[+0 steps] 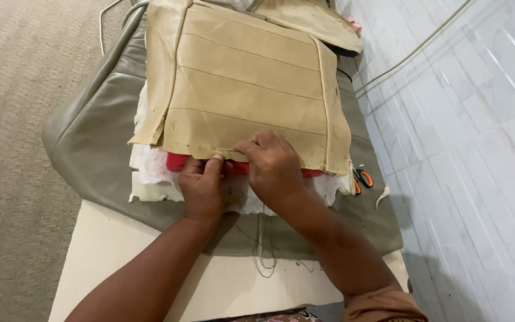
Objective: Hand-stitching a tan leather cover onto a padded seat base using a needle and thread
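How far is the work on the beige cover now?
Done: the beige cover lies flat, seams up, on the stack of white foam and red cloth. In hand: the left hand and right hand pinch its near edge. Left: loose threads hang there; scissors lie unused beside it.

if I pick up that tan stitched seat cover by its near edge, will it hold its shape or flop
Probably flop. The tan seat cover lies draped over the white foam and the red cloth, following their shape, so it looks pliable. Its stitched seams may stiffen it somewhat. Both the left hand and right hand pinch its near edge, suggesting thin material.
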